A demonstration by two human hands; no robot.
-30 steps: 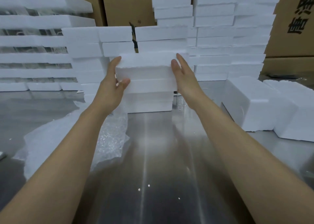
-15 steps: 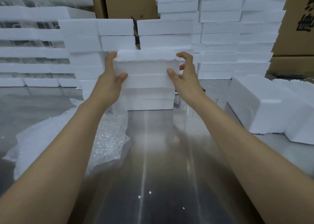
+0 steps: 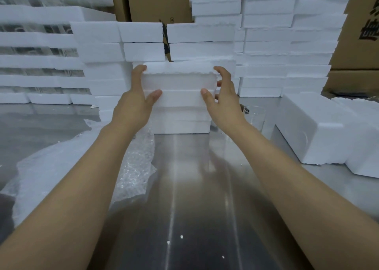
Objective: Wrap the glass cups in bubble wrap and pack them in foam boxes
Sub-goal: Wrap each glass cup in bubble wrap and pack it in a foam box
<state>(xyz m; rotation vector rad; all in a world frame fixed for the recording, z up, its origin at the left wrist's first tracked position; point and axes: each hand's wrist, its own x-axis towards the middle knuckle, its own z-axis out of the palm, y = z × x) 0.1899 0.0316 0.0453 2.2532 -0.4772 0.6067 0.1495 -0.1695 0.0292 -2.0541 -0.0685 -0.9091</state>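
Straight ahead on the steel table (image 3: 184, 187) stands a short stack of white foam boxes (image 3: 180, 118). Both hands hold the top foam box (image 3: 178, 79) of that stack by its ends. My left hand (image 3: 135, 101) clasps the left end, thumb on the front face and fingers over the top edge. My right hand (image 3: 221, 99) clasps the right end the same way. A clear glass cup (image 3: 255, 118) stands on the table just right of my right wrist. A heap of bubble wrap (image 3: 135, 167) lies under my left forearm.
Tall stacks of foam boxes (image 3: 276, 50) fill the back of the table, with cardboard cartons (image 3: 356, 44) behind. Two larger foam blocks (image 3: 311, 130) sit at the right. Layers of foam with glassware (image 3: 37, 50) are stacked at the left.
My right hand went from flat and open beside the top foam box to curled around its right end. Both hands now grip the box, which sits slightly lower in view.
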